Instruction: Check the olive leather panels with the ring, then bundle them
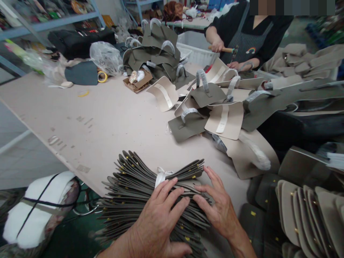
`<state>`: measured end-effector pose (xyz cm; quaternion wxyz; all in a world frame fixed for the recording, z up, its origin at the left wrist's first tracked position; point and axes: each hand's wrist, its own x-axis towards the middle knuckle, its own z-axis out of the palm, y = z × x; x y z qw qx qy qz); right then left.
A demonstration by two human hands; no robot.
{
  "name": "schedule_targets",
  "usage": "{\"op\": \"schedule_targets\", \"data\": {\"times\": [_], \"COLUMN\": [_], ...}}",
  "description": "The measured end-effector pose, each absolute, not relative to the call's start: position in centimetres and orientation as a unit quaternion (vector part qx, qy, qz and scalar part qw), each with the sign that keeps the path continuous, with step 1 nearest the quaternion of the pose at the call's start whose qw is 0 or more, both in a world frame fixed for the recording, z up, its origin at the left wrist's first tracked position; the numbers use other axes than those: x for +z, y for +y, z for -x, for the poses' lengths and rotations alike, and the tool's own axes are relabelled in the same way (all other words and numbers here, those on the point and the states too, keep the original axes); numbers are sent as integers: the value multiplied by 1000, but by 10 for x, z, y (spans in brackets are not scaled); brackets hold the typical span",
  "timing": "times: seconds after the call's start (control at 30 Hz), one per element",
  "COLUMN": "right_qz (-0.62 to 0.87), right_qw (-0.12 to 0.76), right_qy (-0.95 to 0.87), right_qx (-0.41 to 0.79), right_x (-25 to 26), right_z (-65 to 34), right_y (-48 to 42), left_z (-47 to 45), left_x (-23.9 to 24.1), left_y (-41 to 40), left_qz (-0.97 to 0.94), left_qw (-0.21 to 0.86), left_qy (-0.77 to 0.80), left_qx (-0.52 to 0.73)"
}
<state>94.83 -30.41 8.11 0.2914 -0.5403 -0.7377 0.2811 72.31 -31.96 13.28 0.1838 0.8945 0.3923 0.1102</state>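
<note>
A thick bundle of dark grey-green leather-like straps (126, 200) lies at the table's front edge, fanned out at both ends. A white tie (160, 177) gathers the straps near their middle, and small yellow bits show among them. My left hand (163, 215) rests across the bundle just below the tie, its fingers stretched out. At the bundle's right end is my right hand (219, 204). Its fingers are spread, with thumb and forefinger touching the strap ends a little apart. The undersides of the straps beneath my left palm are hidden.
Bag panels with wrapped handles (185, 125) spread over the table's right side. More stacked straps (301, 211) sit at the lower right. Across the table a person (249, 43) holds a hammer (228, 50). Yellow tape (102, 76) and a small cardboard box (138, 82) lie farther back.
</note>
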Motion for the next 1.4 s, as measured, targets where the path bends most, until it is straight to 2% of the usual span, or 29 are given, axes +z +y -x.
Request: {"op": "schedule_targets", "data": {"times": [0.37, 0.63, 0.87, 1.4], "right_qz": [542, 583, 605, 629], "right_qw": [337, 418, 380, 360], "right_qy": [-729, -609, -545, -548], "right_qx": [247, 339, 439, 417], "right_x": [79, 69, 74, 68], "right_z": [-946, -947, -952, -948], "right_y": [-311, -319, -298, -283], "left_z": [-723, -724, -728, -726], "left_x": [136, 139, 137, 133], "left_y": [-318, -317, -312, -312], "left_qz": [-900, -891, -877, -893], "left_qw": [178, 204, 217, 190], "left_qy": [384, 391, 422, 403], "left_qx": [103, 109, 76, 69]}}
